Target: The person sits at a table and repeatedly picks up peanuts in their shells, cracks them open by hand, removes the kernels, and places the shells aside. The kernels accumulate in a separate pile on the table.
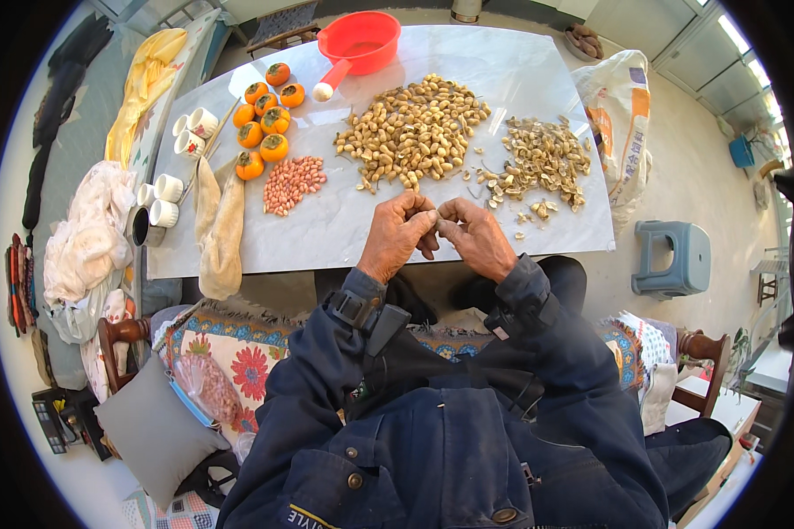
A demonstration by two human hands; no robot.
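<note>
My left hand (403,228) and my right hand (476,235) meet above the table's near edge, thumbs and fingertips pinched close together. Whatever may be between the fingertips is too small and covered to make out. Just beyond them a large heap of unshelled peanuts (413,129) spreads over the marble-patterned tabletop (331,235). To the right lies a looser pile of broken peanut shells (546,159), with a few fragments scattered toward my right hand. Shelled pink peanut kernels (294,185) form a small flat pile left of my left hand.
Several persimmons (274,147), a red plastic ladle (357,43), white cups (169,188) and a tan cloth (220,225) occupy the table's left and back. A woven sack (618,125) leans at the right edge; a blue-grey plastic stool (675,258) stands on the floor.
</note>
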